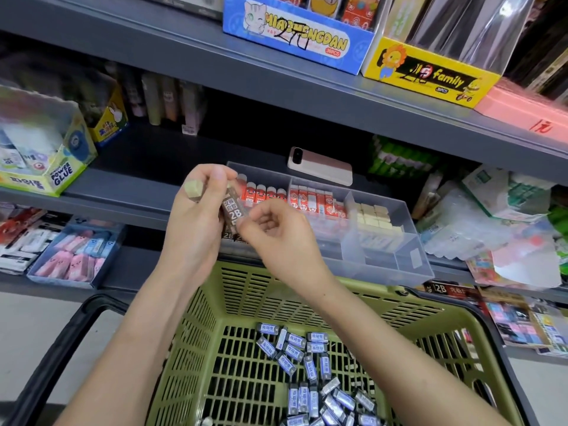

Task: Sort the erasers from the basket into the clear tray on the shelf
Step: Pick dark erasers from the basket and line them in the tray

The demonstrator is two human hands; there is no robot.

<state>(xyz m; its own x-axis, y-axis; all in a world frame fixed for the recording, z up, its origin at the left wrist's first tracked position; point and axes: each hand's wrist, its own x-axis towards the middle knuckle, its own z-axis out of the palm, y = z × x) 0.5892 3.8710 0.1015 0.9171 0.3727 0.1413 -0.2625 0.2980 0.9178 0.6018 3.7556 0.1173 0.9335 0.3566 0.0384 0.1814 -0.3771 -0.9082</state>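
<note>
Brown eraser (232, 210): our left hand (196, 222) grips it plus a beige eraser (194, 188); our right hand (276, 238) pinches its end. Basket (246, 290) six o'clock; tray (384, 265) two o'clock.

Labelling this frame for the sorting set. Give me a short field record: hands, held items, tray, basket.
left hand: left hand grips a brown-sleeved 2B eraser and a small beige eraser block
right hand: right hand pinches the 2B eraser's lower end
tray: clear plastic divided tray on the shelf; holds red-sleeved erasers and beige block erasers in separate compartments
basket: green plastic mesh basket; blue-and-white sleeved erasers lie in it
behind tray: pink phone
</note>
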